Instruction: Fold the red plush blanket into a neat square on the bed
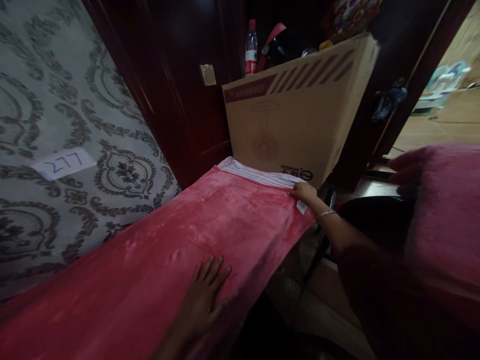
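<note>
A red-pink plush blanket lies spread along the patterned wall, over a surface that it covers. My left hand rests flat on its near part, fingers spread. At the far right corner my right hand grips the blanket's edge between thumb and fingers, a bracelet on its wrist. A white and grey striped cloth strip shows along the far edge, just beyond the red part. Close to my right hand, a small white label sticks out from the blanket.
Against the far end stands a large cardboard box, with a red-capped bottle behind its top edge. A paper marked 277 is on the wall. On the right are a black seat and a pink fluffy thing.
</note>
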The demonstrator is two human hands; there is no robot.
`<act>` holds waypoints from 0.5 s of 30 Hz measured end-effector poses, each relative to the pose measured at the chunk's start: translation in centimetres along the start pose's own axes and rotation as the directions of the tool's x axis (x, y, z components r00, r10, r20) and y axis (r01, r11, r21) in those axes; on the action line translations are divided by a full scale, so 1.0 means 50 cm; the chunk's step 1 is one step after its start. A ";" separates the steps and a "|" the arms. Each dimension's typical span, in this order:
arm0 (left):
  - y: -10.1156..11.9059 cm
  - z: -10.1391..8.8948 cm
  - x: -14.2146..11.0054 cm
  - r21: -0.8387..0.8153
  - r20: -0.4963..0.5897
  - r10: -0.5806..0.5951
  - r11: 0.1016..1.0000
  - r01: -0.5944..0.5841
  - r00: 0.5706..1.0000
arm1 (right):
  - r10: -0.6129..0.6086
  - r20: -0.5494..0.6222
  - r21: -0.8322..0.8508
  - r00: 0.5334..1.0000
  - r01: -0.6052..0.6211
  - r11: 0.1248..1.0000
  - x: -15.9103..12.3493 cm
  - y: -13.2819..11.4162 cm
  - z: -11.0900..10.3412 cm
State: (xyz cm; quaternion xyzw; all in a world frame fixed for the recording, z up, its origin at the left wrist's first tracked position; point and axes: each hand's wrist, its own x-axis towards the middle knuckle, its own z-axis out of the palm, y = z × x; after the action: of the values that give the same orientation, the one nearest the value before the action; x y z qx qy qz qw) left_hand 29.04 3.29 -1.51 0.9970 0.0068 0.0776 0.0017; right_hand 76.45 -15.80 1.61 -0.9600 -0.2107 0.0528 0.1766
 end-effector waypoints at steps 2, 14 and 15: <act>0.001 -0.002 0.000 -0.008 -0.007 0.002 1.000 -0.002 1.000 | 0.014 -0.038 -0.046 0.999 -0.015 0.999 -0.015 -0.002 0.004; 0.007 0.000 0.001 -0.007 0.043 -0.041 0.999 0.041 0.998 | -0.432 -0.068 -0.188 0.899 0.414 0.891 -0.169 -0.146 0.129; 0.012 0.001 -0.002 -0.008 0.047 -0.056 0.998 0.056 0.997 | -0.440 -0.045 -0.196 0.897 0.424 0.884 -0.179 -0.148 0.144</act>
State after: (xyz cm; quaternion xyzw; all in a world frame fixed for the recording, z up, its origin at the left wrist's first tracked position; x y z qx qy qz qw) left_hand 28.95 2.70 -1.58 0.9979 0.0345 0.0543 0.0086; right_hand 64.22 -11.05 -2.17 -0.9022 -0.4153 -0.0497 0.1053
